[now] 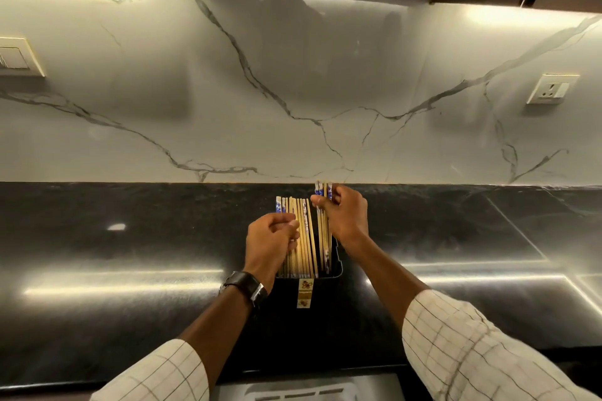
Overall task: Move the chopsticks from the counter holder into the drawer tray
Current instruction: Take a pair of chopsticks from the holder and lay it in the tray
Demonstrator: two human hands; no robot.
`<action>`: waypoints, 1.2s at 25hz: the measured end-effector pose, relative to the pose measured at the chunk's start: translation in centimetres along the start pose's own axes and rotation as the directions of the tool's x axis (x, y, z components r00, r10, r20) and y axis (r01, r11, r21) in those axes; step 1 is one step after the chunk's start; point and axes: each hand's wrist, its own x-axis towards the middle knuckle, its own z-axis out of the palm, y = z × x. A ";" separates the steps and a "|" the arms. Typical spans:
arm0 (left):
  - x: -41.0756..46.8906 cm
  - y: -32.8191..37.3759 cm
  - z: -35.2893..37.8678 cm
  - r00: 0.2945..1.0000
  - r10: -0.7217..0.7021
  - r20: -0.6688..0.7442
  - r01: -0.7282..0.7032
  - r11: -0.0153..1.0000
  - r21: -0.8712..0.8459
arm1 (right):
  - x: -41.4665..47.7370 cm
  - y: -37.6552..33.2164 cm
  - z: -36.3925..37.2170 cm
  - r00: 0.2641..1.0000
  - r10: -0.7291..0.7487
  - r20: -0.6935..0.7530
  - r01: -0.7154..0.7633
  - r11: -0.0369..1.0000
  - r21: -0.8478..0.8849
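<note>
Gripping chopsticks (pixel 306 234) upright in holder (pixel 337 265), both hands (pixel 342 215), counter (pixel 130 254) edge-to-edge bare.

Bamboo chopsticks (pixel 304 238) with blue-and-white patterned tops stand upright in a black holder (pixel 337 265) on the dark counter. The main bunch leans at the holder's left side; a smaller bundle (pixel 323 221) sits raised higher at its right. At the bottom edge, a grey tray (pixel 293 392) shows partly.
</note>
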 end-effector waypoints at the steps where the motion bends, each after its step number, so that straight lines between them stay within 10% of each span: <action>1: -0.3 0.5 0.6 0.996 0.080 0.049 -0.084 0.992 0.093 | -0.5 -1.0 -0.7 0.998 -0.055 -0.003 0.055 0.996 0.064; 7: -1.9 2.6 2.9 0.879 0.324 0.350 -0.374 0.924 0.083 | -3.8 -5.8 -5.9 0.980 -0.101 0.171 -0.011 0.834 0.552; 18: -5.2 0.2 2.4 0.808 0.141 0.572 -0.231 0.969 0.088 | -4.7 -4.8 -12.8 0.910 0.069 0.408 -0.200 0.936 0.289; 24: -6.2 -0.9 0.9 0.812 0.106 0.574 -0.247 0.953 0.173 | -5.6 -4.6 -14.3 0.992 0.065 0.107 -0.108 0.874 0.473; 30: -7.7 -1.7 -0.3 0.964 0.024 0.265 0.002 0.995 -0.097 | -8.7 -3.3 -15.8 0.934 0.288 -0.213 0.084 0.401 0.912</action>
